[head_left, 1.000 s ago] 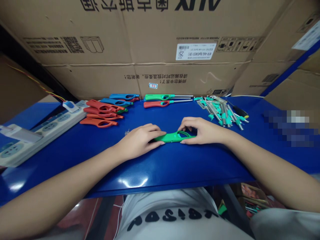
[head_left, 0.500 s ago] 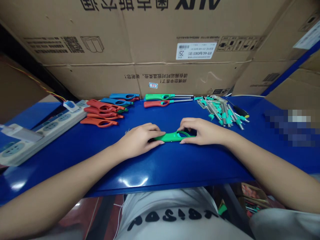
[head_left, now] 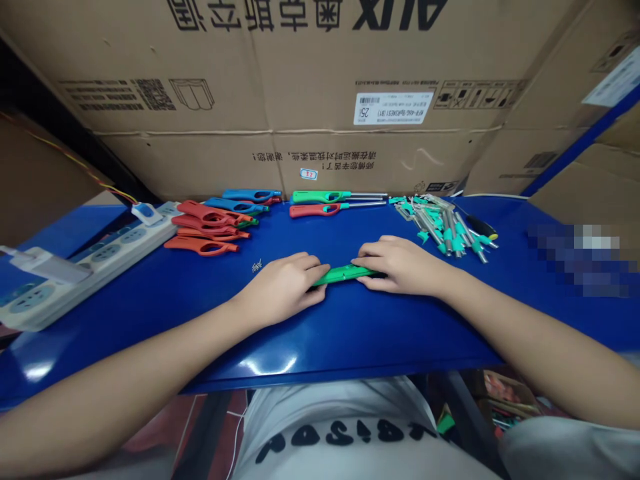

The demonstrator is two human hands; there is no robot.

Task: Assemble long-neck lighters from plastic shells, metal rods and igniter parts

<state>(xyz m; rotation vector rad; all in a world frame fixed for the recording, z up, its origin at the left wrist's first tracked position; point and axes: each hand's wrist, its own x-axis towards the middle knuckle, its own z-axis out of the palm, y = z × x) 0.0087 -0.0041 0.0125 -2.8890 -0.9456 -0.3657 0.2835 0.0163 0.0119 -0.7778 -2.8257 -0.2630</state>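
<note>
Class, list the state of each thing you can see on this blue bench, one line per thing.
Left hand: gripping the left end of the green handle.
Right hand: gripping its right end.
Red handles: piled, overlapping.
Blue handles: overlapping in a row.
Lighters: two, side by side, shafts fitted.
Metal shafts: loose heap, teal fittings.
Power strip: lying flat, plugs in.

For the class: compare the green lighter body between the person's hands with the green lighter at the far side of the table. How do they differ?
The green lighter body lies under the left hand and right hand, while the green lighter lies untouched at the far side of the blue table. The far lighter shows a metal rod; the held body shows none. Both are bright green plastic.
</note>
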